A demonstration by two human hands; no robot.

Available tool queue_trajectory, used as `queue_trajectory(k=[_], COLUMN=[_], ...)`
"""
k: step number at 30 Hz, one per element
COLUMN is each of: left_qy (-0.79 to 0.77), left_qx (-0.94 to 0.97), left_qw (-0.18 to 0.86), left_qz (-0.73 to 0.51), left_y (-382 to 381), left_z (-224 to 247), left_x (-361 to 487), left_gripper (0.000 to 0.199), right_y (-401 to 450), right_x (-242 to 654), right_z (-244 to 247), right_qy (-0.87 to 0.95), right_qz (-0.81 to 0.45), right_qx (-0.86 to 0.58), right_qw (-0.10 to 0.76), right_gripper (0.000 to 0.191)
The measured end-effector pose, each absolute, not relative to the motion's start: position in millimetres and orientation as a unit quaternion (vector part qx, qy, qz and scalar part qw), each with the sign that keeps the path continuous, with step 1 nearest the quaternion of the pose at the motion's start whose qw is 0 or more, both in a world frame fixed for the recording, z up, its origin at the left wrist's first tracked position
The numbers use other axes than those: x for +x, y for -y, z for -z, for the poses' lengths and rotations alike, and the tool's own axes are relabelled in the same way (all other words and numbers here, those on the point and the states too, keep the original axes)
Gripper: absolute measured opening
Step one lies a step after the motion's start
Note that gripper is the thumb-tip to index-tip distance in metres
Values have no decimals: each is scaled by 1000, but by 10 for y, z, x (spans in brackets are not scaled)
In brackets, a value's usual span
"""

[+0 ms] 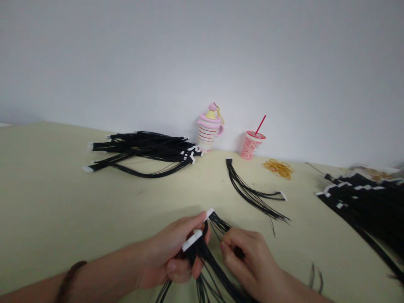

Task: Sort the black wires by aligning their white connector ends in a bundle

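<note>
Black wires (211,261), slender and pliant, with flat rectangular white connectors (192,240), lay within the curled, gripping fingers of the left hand (167,246); just beside, the right hand (252,256) pinched some between its fingers.

The left hand (173,248) curls in a grip near the pinched right hand (249,256).

The held wires (211,259) leave through the bottom edge, their far ends out of sight. The right hand (249,256) covers part of them, hiding its grip. Marks on the nearer connector (192,240) are too small to read. The wristband (67,280) is blurred; the right-hand pile (372,210), also blurred, is cut off.
</note>
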State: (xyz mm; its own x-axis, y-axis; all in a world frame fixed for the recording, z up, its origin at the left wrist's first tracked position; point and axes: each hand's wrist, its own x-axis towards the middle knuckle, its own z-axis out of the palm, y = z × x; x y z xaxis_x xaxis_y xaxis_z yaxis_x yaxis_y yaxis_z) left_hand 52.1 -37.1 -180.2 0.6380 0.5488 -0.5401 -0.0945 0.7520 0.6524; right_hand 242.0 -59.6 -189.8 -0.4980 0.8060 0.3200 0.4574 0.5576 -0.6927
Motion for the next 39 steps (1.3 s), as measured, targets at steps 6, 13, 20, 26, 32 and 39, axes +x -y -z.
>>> queue_trajectory(k=[6,13,20,26,32,39], left_qy=[-377,-384,-366,-359,-362,-354], left_qx=[299,336,460,430,340,303], left_qw=[857,844,790,808,849,855], left_qz=[-185,-167,-174,-184,-180,-227], left_y=[362,372,479,471,375,401], left_z=[1813,1767,1729,1748,1755,1747], left_x=[524,518,562,549,522,547], left_gripper=[51,51,52,47,45,44], right_y=[600,607,641,581,213,449], right_x=[2416,2423,2417,2405,2737,2669], right_z=[1902,1889,1836,1780,1834,1623], right_qy=[825,828,832,799,802,820], right_qz=[-262,-251,-263,-300,-170,5], right_qx=[-392,-390,-388,-404,-472,-405], right_qw=[311,316,297,329,324,404], right_gripper=[18,16,18,23,17,12])
